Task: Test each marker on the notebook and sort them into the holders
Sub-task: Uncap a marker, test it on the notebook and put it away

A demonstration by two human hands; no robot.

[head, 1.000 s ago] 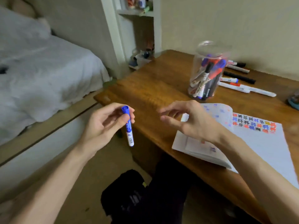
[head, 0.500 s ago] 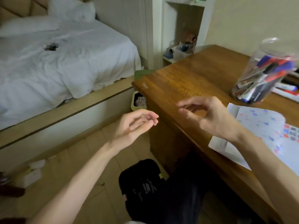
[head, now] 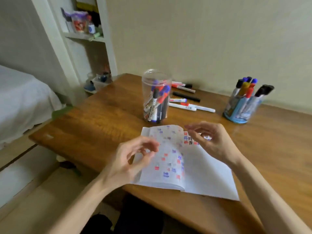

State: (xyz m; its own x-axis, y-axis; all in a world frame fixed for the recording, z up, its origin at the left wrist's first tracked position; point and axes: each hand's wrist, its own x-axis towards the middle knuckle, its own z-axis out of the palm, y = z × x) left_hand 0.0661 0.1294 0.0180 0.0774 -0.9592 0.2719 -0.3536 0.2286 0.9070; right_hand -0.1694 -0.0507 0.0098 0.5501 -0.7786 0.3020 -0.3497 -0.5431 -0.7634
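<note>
Nearest to us, two bare forearms reach over the front edge of the brown wooden worktop (head: 101, 125). The left hand (head: 133, 159) hovers at the left edge of the open white paper notebook (head: 207, 174). Its grip is loose, with the fingers half curled and the thumb close to them, and it holds nothing. The right hand (head: 214, 141) hovers over the upper part of the right page. Its grip is also narrow and loose, and we see nothing held in it, though the fingers are a little blurred.

The notebook lies on the worktop near the front edge. Its left page bulges up a little and shows many small, faint red, blue and black test marks. The right page is mostly bare white, with a few sharper red and black marks at its top, partly hidden by the right hand.

Behind the notebook stands a tall clear plastic jar (head: 157, 78), upright and open at the top, with leaning capped markers (head: 158, 100) inside. Just to its right, several loose markers (head: 185, 105) lie on the worktop. Farther right, well apart from the jar, a round blue holder (head: 239, 115) stands full of upright markers.

Farthest away we see a white bed (head: 22, 102) at the left and a white shelf (head: 84, 37) with small things.
</note>
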